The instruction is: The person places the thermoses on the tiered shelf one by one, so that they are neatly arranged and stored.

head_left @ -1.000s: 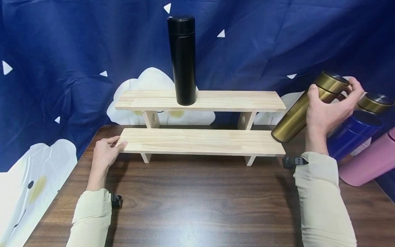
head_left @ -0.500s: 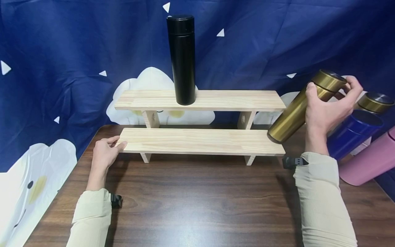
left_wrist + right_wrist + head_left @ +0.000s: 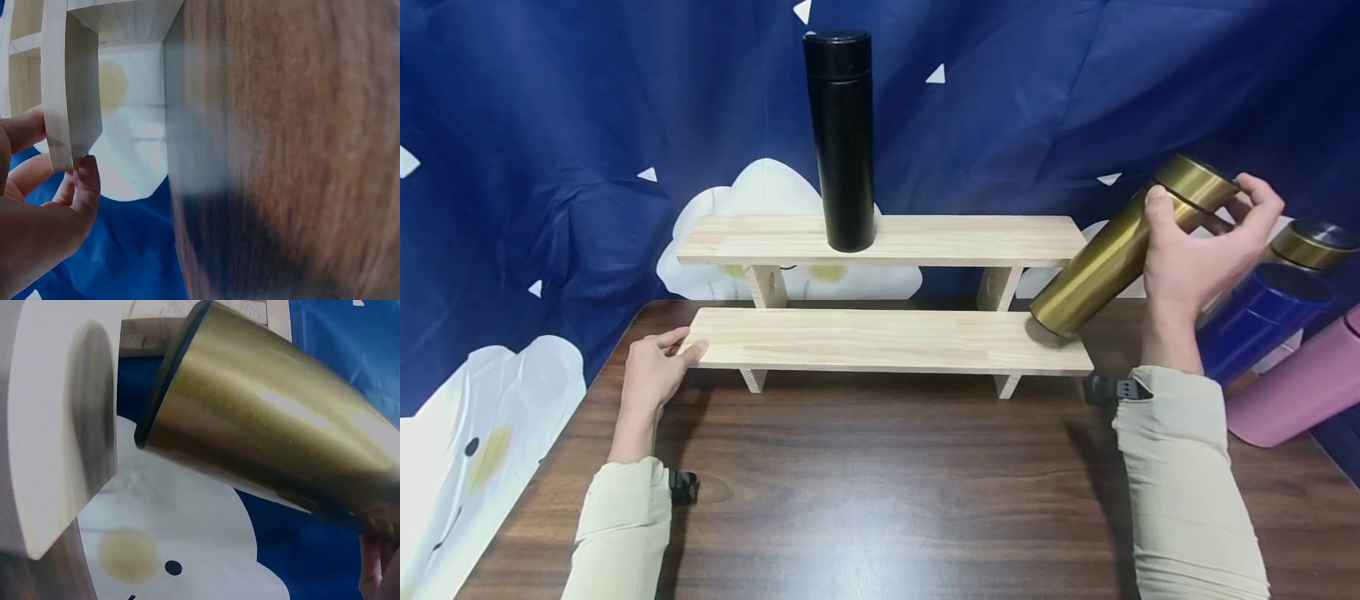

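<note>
My right hand [image 3: 1202,250] grips a gold thermos flask [image 3: 1112,250] near its cap. The flask leans with its base down to the left, above the right end of the lower board of a two-tier wooden shelf [image 3: 865,337]. In the right wrist view a gap shows between the flask [image 3: 269,419] and the pale board [image 3: 56,425]. At the shelf's left end, my left hand [image 3: 655,371] pinches the lower board; the left wrist view shows its fingers [image 3: 87,187] curled at the board's end [image 3: 56,87]. A black thermos flask [image 3: 846,150] stands upright on the upper board.
Right of my right forearm stand a blue flask [image 3: 1255,321], a pink flask [image 3: 1292,383] and another gold-capped flask [image 3: 1311,246], partly hidden. Brown wooden table [image 3: 865,483] lies in front of the shelf. A blue cloth [image 3: 587,125] with white clouds hangs behind.
My right hand has tipped the gold flask so its base swings left, from the lower board's right end to further over it. The left hand stays on the board.
</note>
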Tool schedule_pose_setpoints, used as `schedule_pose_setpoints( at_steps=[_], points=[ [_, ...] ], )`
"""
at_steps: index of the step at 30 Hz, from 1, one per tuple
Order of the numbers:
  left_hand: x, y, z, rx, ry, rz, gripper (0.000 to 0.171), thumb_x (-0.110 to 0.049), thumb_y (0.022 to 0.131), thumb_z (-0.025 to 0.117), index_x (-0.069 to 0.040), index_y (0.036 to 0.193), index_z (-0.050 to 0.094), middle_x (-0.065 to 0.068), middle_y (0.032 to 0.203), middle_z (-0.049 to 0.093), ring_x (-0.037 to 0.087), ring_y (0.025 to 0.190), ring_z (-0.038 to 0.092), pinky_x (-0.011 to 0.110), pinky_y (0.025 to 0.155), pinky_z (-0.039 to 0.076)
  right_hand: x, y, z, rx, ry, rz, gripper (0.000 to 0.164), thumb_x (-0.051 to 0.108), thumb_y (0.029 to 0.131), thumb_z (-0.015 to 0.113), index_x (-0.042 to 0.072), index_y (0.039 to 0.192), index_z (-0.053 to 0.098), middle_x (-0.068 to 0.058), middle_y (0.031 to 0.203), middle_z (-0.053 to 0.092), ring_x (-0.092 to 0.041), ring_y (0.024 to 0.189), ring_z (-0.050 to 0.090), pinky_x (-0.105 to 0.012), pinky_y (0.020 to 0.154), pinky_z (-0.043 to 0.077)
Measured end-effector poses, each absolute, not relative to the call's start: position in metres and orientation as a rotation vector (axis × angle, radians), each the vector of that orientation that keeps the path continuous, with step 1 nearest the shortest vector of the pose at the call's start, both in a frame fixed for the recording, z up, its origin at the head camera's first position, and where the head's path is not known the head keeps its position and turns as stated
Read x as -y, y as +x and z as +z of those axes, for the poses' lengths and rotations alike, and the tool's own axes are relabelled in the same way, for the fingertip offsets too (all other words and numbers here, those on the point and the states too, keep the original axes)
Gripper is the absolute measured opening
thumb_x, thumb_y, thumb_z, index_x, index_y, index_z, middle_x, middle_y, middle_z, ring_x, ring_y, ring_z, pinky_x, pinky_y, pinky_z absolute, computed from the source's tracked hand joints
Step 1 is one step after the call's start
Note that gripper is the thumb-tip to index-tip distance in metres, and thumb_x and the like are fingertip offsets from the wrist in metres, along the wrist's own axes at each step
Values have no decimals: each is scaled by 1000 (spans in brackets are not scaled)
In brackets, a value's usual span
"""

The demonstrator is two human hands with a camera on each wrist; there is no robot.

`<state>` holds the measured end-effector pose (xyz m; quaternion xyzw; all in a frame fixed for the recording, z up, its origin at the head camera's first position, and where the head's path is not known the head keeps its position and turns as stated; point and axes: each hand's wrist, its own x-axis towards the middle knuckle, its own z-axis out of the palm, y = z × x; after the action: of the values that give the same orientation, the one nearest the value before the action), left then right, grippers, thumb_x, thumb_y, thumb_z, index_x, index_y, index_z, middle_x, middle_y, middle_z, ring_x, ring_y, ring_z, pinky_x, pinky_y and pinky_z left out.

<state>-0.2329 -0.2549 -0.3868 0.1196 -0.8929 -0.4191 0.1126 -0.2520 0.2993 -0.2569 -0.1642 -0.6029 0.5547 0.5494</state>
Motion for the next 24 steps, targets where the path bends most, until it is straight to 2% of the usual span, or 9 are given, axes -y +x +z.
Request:
schedule_pose_setpoints(
  at_steps=[5,7,12,17,21,24],
  points=[
    [255,-232,-387,2626,357,-1274,52,-20,95,71,4,139,58,30,140,54,38,125,55,44,100,43,-294,-252,-254,1432,-335,1295,56,18,69,84,19,120,61,0,114,59,-11,97,57,-23,87,44],
    [255,-232,-387,2637,358,-1282,53,-22,95,71,3,141,57,29,141,54,37,125,54,44,100,43,-290,-251,-252,1421,-299,1311,55,16,69,84,18,118,61,1,116,57,-10,101,56,-23,88,43],
    [257,-230,-387,2636,408,-1370,57,-27,96,70,-2,145,55,24,146,52,33,128,52,30,92,42,-282,-248,-250,1384,-215,1382,53,12,68,84,15,115,61,-1,121,53,-12,106,53,-24,85,44],
    [257,-224,-385,2634,409,-1436,62,-28,96,70,-3,148,51,23,149,49,32,131,50,22,89,42,-287,-253,-250,1261,-163,1523,52,4,65,84,12,110,61,-7,111,55,-16,96,56,-28,79,46],
    [260,-217,-382,2649,389,-1459,65,-27,96,71,-3,151,47,23,150,48,33,135,48,32,98,44,-291,-256,-248,1183,-161,1616,52,0,64,85,10,108,61,-9,107,58,-18,93,59,-29,78,46],
    [261,-214,-381,2654,397,-1470,67,-30,96,71,-4,151,46,22,151,46,34,137,45,40,103,42,-291,-257,-245,1136,-154,1667,51,-4,63,85,9,106,60,-10,106,60,-19,95,60,-30,78,47]
  ],
)
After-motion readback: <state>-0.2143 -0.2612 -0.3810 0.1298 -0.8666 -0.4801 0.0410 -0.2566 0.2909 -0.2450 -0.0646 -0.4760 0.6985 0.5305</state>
